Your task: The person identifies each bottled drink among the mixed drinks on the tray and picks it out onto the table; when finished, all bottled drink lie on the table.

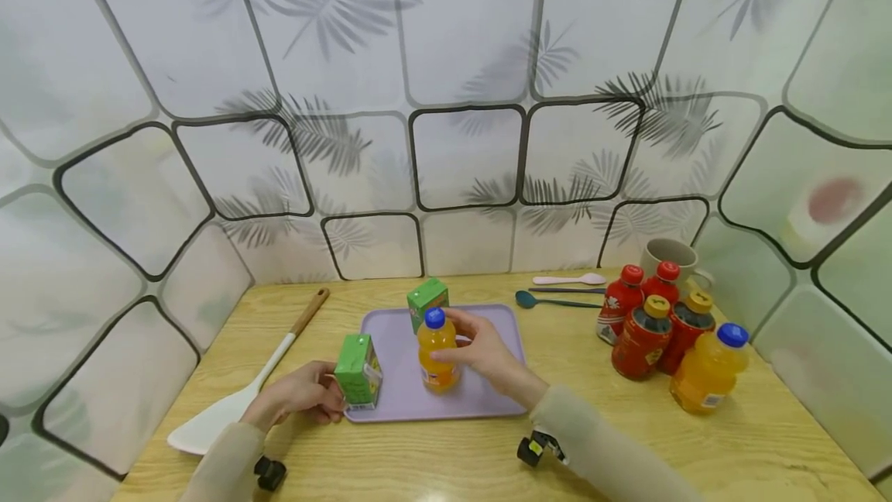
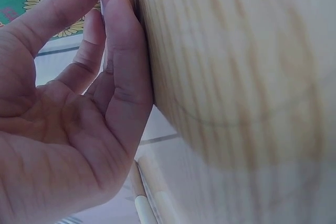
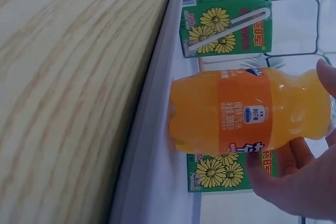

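Note:
My right hand point(image 1: 488, 351) grips an orange soda bottle point(image 1: 432, 347) with a blue cap, thumb and fingers round its upper part. The bottle stands upright over the lilac tray point(image 1: 481, 401); in the right wrist view its orange label point(image 3: 244, 111) faces the camera. At the tray's left front corner my left hand point(image 1: 303, 393) pinches the rim, with the fingers' backs low along the table in the left wrist view. Beside that hand a green drink carton point(image 1: 357, 370) with a straw stands on the tray. A second green carton point(image 1: 425, 299) stands behind the bottle.
On the left lies a white spatula point(image 1: 223, 413) with a wooden handle. To the right stand red bottles point(image 1: 643, 338), another orange soda bottle point(image 1: 707, 370) and a mug point(image 1: 669, 254). A teal spoon point(image 1: 557, 300) and a pink spoon point(image 1: 567, 280) lie behind, near the patterned wall.

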Tool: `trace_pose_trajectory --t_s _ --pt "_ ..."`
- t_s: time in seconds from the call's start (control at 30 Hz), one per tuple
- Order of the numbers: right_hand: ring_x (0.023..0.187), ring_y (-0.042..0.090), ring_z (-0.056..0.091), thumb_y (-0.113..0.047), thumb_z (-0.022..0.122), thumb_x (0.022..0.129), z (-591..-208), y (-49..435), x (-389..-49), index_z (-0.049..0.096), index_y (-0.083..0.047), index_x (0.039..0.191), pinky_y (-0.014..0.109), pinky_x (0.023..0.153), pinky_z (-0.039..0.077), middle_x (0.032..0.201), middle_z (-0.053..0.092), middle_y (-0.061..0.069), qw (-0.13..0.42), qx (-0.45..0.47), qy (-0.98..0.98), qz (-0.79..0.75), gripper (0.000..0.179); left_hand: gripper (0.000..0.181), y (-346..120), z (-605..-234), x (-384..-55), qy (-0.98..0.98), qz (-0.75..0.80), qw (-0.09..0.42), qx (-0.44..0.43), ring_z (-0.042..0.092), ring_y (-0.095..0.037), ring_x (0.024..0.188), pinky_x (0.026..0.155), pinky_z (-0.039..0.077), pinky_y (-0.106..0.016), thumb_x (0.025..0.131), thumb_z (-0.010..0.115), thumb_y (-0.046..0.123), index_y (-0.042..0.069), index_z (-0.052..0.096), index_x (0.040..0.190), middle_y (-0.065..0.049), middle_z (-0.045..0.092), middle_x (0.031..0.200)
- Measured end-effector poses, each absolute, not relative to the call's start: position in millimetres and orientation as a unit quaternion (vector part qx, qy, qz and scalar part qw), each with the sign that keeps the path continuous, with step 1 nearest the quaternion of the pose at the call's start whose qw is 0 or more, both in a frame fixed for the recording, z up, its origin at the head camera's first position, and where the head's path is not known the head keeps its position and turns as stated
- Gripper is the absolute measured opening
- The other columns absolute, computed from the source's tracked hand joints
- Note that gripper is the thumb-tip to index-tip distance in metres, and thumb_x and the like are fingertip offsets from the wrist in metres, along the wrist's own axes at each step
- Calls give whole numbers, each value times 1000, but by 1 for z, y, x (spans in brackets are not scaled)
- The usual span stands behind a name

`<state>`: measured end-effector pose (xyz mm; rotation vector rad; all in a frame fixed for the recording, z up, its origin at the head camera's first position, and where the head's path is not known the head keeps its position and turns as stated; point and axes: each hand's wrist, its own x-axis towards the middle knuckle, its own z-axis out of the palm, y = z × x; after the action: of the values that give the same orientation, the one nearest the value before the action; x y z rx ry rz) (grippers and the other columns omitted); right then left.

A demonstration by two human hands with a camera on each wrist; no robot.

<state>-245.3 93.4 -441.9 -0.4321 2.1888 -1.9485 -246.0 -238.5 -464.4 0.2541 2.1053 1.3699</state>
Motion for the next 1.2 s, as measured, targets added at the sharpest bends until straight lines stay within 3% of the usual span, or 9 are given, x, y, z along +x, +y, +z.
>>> trace_pose_trajectory --t_s 0.23,0.7,0.97,1.2 --pt "104 20 60 -18 82 79 -443 102 -240 58 -14 137 34 91 50 131 63 8 44 -147 754 -638 63 49 -238 -466 -246 793 517 308 95 67 -17 69 60 58 -29 83 68 1 -5 50 128 -9 64 85" --pt "98 15 64 -11 81 78 -419 164 -223 60 -9 134 31 86 53 120 68 11 -29 -145 750 -645 60 50 -238 -463 -248 789 518 317 93 67 -16 69 60 58 -28 82 68 -1 -5 50 129 -8 65 85" --pt "98 11 64 -9 79 81 -412 199 -212 56 -6 137 25 83 53 113 69 -12 -56 -103 744 -657 61 49 -239 -463 -249 790 518 316 92 67 -16 69 61 58 -28 82 67 -1 -6 50 128 -9 64 86" --pt "100 9 66 -14 79 82 -409 225 -199 56 -6 137 23 86 55 114 69 -13 -76 -79 764 -636 61 49 -238 -463 -249 792 514 317 88 67 -17 70 61 58 -29 82 67 -1 -6 50 128 -9 64 86"
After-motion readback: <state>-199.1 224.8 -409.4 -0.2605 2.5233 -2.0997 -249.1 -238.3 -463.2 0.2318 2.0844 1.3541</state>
